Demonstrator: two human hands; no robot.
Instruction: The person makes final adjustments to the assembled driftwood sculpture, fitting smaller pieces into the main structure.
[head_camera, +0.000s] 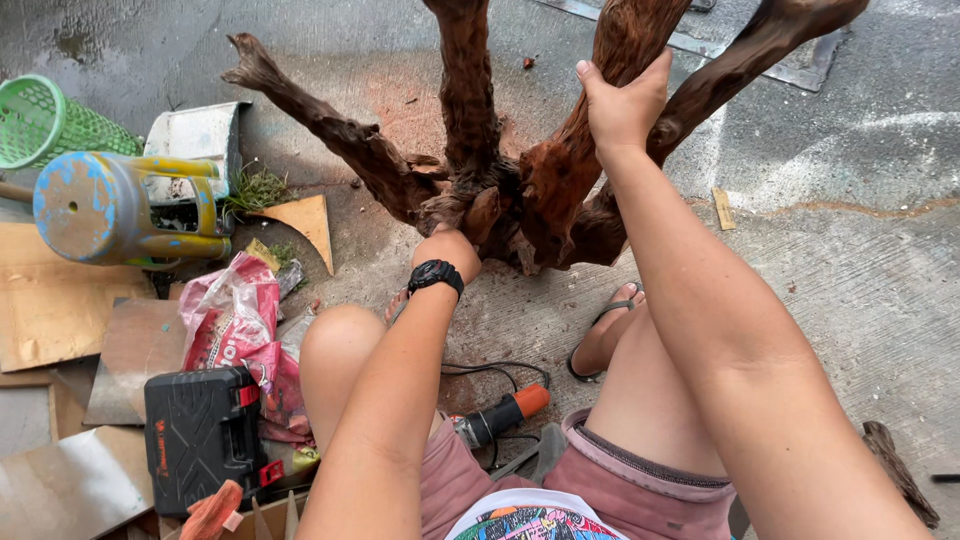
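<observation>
Wet concrete floor (850, 300), clutter on my left. Gnarled reddish-brown driftwood root stump (520, 190) sits between my feet. Right hand (622, 105) clenched round an upper limb; left hand (450, 250) at the base, grip hidden. Looks heavy, rigid, rough: hold thick limbs.

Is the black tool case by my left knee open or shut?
Shut: the black tool case lies flat with its lid down and its red latch against the edge.

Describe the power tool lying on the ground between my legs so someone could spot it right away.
Start at the big reddish-brown gnarled wood root that both hands grip, then drop straight down between the knees. On the grey concrete there lies a slim handheld power tool with a black cable looping behind it. Its bright orange end sets it apart from the boxy black plastic tool case to the left.
</observation>
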